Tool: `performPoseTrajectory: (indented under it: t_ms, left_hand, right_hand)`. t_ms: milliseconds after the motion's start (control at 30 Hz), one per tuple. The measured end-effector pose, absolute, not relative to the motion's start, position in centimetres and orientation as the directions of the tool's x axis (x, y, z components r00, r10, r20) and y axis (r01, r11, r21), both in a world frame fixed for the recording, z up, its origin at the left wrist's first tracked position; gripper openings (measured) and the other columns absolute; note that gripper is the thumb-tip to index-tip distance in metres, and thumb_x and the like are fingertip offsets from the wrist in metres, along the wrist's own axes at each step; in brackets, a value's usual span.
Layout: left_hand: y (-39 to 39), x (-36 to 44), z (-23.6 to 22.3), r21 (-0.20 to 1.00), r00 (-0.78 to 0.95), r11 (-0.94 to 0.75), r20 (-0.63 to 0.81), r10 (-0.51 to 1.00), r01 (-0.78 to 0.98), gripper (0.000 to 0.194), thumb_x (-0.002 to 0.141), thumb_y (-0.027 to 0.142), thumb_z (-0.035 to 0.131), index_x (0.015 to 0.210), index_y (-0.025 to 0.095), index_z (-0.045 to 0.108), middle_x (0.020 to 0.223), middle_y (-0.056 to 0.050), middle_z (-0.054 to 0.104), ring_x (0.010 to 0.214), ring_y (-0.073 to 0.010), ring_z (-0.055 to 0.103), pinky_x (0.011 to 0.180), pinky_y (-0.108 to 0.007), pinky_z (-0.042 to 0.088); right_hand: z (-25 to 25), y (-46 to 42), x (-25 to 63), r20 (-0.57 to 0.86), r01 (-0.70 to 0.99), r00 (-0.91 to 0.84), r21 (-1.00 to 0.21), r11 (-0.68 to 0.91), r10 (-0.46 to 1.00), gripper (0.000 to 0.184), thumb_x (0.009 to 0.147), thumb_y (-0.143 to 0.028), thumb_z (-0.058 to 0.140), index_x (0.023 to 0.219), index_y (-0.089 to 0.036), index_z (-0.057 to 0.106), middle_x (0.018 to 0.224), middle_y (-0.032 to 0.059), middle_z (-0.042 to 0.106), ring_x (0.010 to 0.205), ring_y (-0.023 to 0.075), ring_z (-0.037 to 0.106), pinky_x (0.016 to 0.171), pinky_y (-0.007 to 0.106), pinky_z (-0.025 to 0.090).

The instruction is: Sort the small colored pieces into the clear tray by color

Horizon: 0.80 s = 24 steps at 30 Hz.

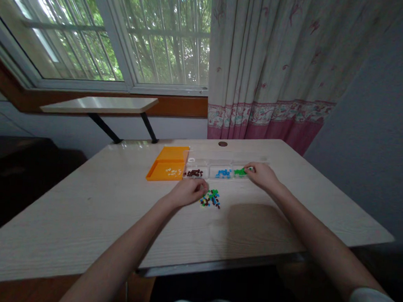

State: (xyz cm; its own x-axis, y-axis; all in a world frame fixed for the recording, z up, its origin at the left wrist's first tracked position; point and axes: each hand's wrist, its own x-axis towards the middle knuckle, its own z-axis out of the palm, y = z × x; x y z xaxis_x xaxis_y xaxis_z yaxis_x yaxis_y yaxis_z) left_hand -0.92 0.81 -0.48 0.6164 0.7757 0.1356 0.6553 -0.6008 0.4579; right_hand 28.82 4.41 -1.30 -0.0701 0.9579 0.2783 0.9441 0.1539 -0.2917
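A small heap of mixed coloured beads (211, 199) lies on the wooden table (114, 209). My left hand (188, 191) rests beside the heap's left edge, fingers curled in a pinch; what they hold is too small to see. Behind the heap stands a clear divided tray (207, 163) with dark brown beads (194, 172), blue beads (223, 173) and green beads (240, 172) in separate compartments. My right hand (262, 174) reaches to the green compartment, fingertips pinched over it.
An orange tray (168, 160) with a few pale beads sits left of the clear one. A round cable hole (223, 144) is near the table's far edge. Window, a small shelf and a curtain stand behind; a grey wall on the right.
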Motion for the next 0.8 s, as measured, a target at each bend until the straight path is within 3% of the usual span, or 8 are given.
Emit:
performPoseTrajectory:
  t_ms: [133,433,567,800]
  left_hand:
    - [0.9,-0.8,-0.8,0.583,0.583,-0.560,0.173,0.794,0.589,0.021,0.079,0.028,0.047,0.082,0.013,0.061,0.055,0.002,0.050,0.050,-0.0078,0.043,0.048,-0.017,0.028]
    - [0.4,1.1,-1.0,0.937,0.479,-0.269,0.136,0.867,0.222,0.031,0.073,0.040,0.055,0.074,0.009,0.059,0.055,0.002,0.048,0.047,-0.0050,0.036,0.044,-0.017,0.025]
    - [0.1,1.6,-0.8,0.972,0.480,-0.182,0.088,0.873,0.152,0.035,0.069,0.043,0.059,0.070,0.009,0.059,0.048,0.005,0.042,0.042,-0.0031,0.029,0.041,-0.016,0.020]
    - [-0.3,1.7,-0.4,0.969,0.470,-0.178,0.078,0.879,0.172,0.037,0.067,0.045,0.061,0.073,0.009,0.060,0.040,0.010,0.027,0.037,-0.0020,0.021,0.039,-0.017,0.013]
  right_hand:
    - [-1.0,3.7,27.7,0.313,0.927,-0.097,-0.317,0.200,0.945,0.028,0.079,-0.038,0.046,0.094,-0.025,0.066,0.063,0.0010,0.062,0.054,0.0129,0.051,0.052,0.021,0.030]
    - [-1.9,-0.2,21.2,0.483,0.745,-0.413,-0.307,0.591,0.772,0.023,0.080,-0.036,0.050,0.089,-0.023,0.066,0.052,-0.0033,0.056,0.048,0.0084,0.049,0.053,0.018,0.032]
    - [-2.5,-0.7,20.3,0.604,0.674,-0.426,-0.284,0.682,0.673,0.025,0.081,-0.038,0.049,0.082,-0.021,0.066,0.046,-0.0044,0.051,0.042,0.0063,0.044,0.049,0.017,0.031]
    - [-2.5,-0.7,20.5,0.644,0.642,-0.415,-0.293,0.708,0.642,0.022,0.080,-0.037,0.052,0.080,-0.020,0.066,0.047,-0.0049,0.050,0.041,0.0059,0.042,0.049,0.017,0.032]
